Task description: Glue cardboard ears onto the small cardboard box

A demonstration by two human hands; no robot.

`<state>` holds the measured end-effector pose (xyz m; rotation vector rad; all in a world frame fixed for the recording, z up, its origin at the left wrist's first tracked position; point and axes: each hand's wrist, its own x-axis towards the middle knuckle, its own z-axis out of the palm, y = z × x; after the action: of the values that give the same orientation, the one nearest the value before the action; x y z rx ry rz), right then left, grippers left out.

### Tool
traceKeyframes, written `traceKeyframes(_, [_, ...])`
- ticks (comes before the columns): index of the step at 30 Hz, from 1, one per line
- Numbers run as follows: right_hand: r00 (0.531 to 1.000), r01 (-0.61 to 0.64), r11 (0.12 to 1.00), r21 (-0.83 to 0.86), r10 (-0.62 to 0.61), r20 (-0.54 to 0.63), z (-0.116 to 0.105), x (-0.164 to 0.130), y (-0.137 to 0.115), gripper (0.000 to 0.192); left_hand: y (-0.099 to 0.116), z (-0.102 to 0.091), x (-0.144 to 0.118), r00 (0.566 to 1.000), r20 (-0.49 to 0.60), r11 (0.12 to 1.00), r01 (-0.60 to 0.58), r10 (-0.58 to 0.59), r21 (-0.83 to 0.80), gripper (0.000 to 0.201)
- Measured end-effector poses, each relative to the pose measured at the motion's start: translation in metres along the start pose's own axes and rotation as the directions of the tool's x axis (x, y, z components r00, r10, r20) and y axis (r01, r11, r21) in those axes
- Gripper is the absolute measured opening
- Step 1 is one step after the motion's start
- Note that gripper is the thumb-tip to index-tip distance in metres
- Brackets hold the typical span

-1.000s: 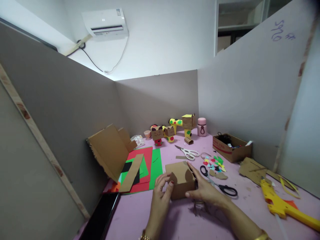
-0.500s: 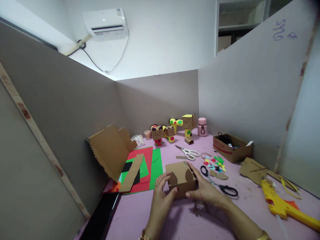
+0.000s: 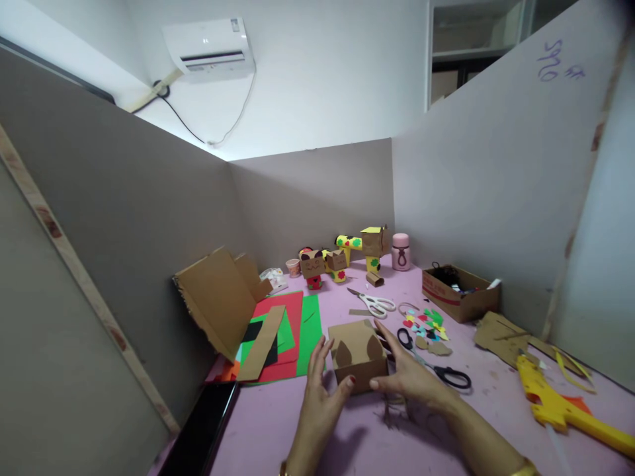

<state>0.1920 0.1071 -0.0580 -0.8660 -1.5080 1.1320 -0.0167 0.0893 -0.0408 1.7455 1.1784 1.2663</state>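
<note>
Box (image 3: 358,357): brown cardboard, two darker ears.

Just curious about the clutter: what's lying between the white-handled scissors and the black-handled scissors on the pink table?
In the head view, small coloured paper cutouts lie between the white-handled scissors and the black-handled scissors.

Craft booth: grey partition walls (image 3: 149,198) around pink table (image 3: 278,423); beyond fingers, white-handled scissors (image 3: 376,303), coloured paper sheets (image 3: 297,324), cardboard figures (image 3: 342,254).

Brown cardboard box (image 3: 358,354) bears darker brown ear shapes; pink tabletop (image 3: 278,423); red and green paper sheets (image 3: 292,327); yellow glue gun (image 3: 560,404); black-handled scissors (image 3: 436,367).
</note>
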Motion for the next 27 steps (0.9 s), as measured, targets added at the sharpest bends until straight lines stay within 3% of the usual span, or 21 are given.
traceKeyframes(7, [0.999,-0.029,0.999,-0.017,0.028,-0.018,-0.007,-0.001,0.006,0.130,-0.015,0.000,0.000,0.995,0.068,0.987,0.081,-0.072,-0.141,0.087])
traceKeyframes(13, [0.995,-0.097,0.995,-0.036,0.097,-0.001,-0.011,-0.003,-0.003,0.125,-0.019,0.001,0.001,0.984,0.142,0.961,0.137,-0.104,-0.242,0.098])
traceKeyframes(20, [0.987,-0.160,0.984,-0.084,0.162,0.019,-0.014,-0.003,-0.010,0.127,-0.017,-0.001,-0.001,0.978,0.140,0.966,0.179,-0.154,-0.188,0.100])
traceKeyframes(27, [0.990,-0.133,0.983,-0.124,0.137,0.024,-0.003,-0.006,-0.010,0.118,-0.014,0.006,-0.016,0.983,0.140,0.993,0.116,-0.118,0.019,0.093])
